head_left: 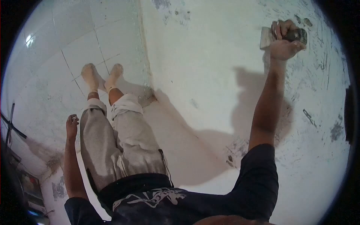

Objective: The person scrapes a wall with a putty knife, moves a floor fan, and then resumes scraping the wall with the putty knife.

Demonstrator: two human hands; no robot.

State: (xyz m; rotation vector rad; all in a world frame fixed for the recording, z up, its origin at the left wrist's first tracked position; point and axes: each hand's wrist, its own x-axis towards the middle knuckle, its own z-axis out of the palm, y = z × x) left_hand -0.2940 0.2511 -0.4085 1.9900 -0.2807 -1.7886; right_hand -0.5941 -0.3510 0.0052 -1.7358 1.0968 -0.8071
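At the upper right, my right hand (284, 47) is wrapped round the dark handle of a scraper (266, 38). Its flat, pale blade lies against the wall (210, 63), to the left of my fingers. Scratches and grey patches mark the wall around the tool. My left hand (72, 123) hangs low at my left side, next to my trouser leg, with its fingers curled. Something small and whitish shows at those fingers, too small to make out.
My feet (90, 74) in light socks stand on the pale tiled floor (75, 48), near the wall's base. Dark crossed bars (13, 125) are at the far left edge, above a dark box-like object (30, 186). A dark object (349, 114) borders the right edge.
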